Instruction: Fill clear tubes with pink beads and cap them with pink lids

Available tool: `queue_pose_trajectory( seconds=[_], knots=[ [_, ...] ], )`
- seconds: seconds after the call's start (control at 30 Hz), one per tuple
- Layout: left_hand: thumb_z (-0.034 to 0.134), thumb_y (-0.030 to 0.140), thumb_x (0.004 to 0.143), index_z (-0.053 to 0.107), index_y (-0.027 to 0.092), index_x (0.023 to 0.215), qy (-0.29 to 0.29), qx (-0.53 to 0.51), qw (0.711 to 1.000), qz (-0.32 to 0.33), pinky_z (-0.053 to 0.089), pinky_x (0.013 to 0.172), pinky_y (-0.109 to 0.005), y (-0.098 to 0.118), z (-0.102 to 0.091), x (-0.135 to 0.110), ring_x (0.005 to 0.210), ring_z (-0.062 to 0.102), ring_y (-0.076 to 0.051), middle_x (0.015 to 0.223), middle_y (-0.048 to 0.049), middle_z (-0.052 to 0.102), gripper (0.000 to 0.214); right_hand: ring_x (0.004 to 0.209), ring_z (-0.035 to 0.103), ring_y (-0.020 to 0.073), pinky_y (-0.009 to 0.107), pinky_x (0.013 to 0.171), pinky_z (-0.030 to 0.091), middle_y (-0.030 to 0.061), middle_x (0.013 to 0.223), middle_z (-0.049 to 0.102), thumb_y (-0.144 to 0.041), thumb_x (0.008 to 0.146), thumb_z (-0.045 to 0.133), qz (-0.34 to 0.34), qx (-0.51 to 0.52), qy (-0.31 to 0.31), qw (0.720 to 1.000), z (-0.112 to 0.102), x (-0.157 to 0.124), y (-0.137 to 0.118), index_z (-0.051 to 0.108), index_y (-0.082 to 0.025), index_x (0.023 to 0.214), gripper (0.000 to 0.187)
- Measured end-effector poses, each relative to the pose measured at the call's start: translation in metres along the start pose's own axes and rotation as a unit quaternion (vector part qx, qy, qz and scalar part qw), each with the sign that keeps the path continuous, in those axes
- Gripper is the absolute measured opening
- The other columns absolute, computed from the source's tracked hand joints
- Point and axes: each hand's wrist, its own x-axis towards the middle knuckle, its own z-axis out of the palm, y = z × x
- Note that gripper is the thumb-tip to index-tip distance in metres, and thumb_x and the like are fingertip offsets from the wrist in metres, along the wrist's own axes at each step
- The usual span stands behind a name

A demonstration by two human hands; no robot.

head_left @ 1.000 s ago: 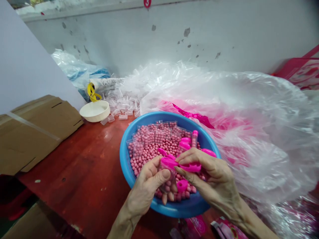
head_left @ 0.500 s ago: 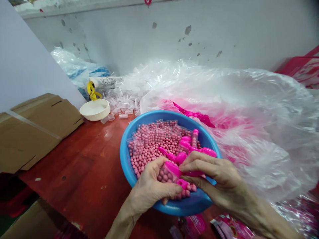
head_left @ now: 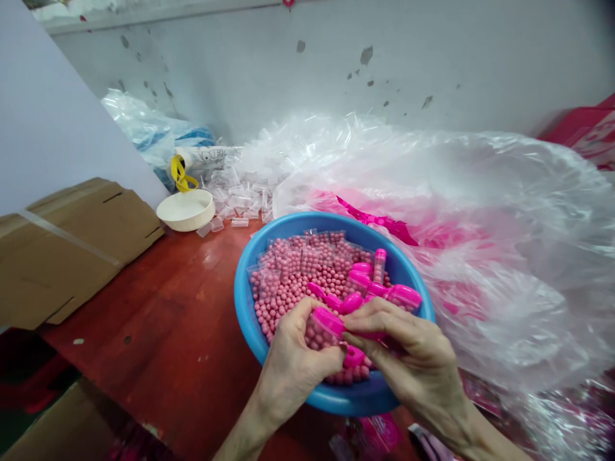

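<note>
A blue basin (head_left: 250,320) on the red table holds a heap of small pink beads (head_left: 288,288), several little clear bags of beads and pink-capped tubes (head_left: 379,262). Over its near rim, my left hand (head_left: 298,365) is closed around a small clear tube of pink beads (head_left: 318,331). My right hand (head_left: 408,358) pinches a bright pink plastic piece (head_left: 358,333) that lies across the tube's mouth. The two hands touch at the fingertips.
A large clear plastic bag (head_left: 480,243) with pink contents fills the right side. A white bowl (head_left: 187,210), a yellow loop, and scattered empty clear tubes (head_left: 240,198) lie at the back. A cardboard box (head_left: 72,243) lies on the left. The wall stands close behind.
Both hands have stayed together over the basin's near rim. The left thumb has curled further round the tube, and the pink piece now sits lower between the fingers.
</note>
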Motion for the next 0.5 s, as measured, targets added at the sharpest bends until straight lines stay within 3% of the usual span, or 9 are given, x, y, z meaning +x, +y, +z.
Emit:
queue_pose_trajectory(
  seconds=[0.13, 0.27, 0.37, 0.43, 0.5],
  knots=[
    [0.060, 0.002, 0.063, 0.050, 0.017, 0.077, -0.008, 0.014, 1.000, 0.009, 0.031, 0.044, -0.013, -0.005, -0.002, 0.000, 0.047, 0.038, -0.003, 0.056, 0.0107, 0.045, 0.023, 0.065, 0.066, 0.0109, 0.015, 0.056, 0.054, 0.0027, 0.074, 0.067, -0.004, 0.079, 0.058, -0.028, -0.059, 0.004, 0.998, 0.005, -0.009, -0.002, 0.066, -0.018, 0.084, 0.016],
    [0.059, 0.000, 0.062, 0.051, 0.016, 0.077, 0.001, 0.070, 0.997, 0.015, 0.030, 0.044, -0.014, -0.004, -0.003, -0.002, 0.050, 0.038, -0.003, 0.058, 0.0096, 0.047, 0.024, 0.067, 0.067, 0.0103, 0.013, 0.058, 0.054, 0.0029, 0.078, 0.068, -0.004, 0.081, 0.054, -0.046, -0.109, 0.056, 0.991, 0.013, -0.025, -0.002, 0.065, -0.019, 0.090, 0.021],
    [0.059, 0.001, 0.065, 0.050, 0.017, 0.078, -0.022, 0.039, 0.999, 0.006, 0.030, 0.045, -0.014, -0.002, -0.003, -0.003, 0.050, 0.038, -0.004, 0.058, 0.0097, 0.046, 0.023, 0.068, 0.067, 0.0101, 0.014, 0.061, 0.055, 0.0025, 0.077, 0.068, -0.001, 0.077, 0.058, -0.040, -0.088, 0.032, 0.995, 0.009, -0.024, -0.001, 0.066, -0.018, 0.089, 0.022],
    [0.061, 0.004, 0.068, 0.050, 0.018, 0.084, -0.040, 0.015, 0.999, -0.003, 0.031, 0.045, -0.014, -0.001, -0.002, -0.004, 0.048, 0.038, -0.004, 0.059, 0.0101, 0.047, 0.024, 0.067, 0.067, 0.0109, 0.015, 0.061, 0.055, 0.0018, 0.075, 0.069, -0.003, 0.076, 0.062, -0.009, -0.041, -0.001, 0.999, 0.000, -0.015, 0.000, 0.067, -0.019, 0.084, 0.019],
    [0.064, 0.010, 0.072, 0.051, 0.019, 0.093, -0.058, 0.002, 0.998, -0.005, 0.034, 0.047, -0.015, -0.001, -0.002, -0.003, 0.049, 0.040, -0.004, 0.062, 0.0093, 0.050, 0.026, 0.066, 0.067, 0.0124, 0.018, 0.059, 0.056, 0.0011, 0.074, 0.070, -0.009, 0.074, 0.067, 0.081, 0.034, -0.022, 0.996, -0.008, -0.006, 0.003, 0.068, -0.020, 0.084, 0.014]
  ],
)
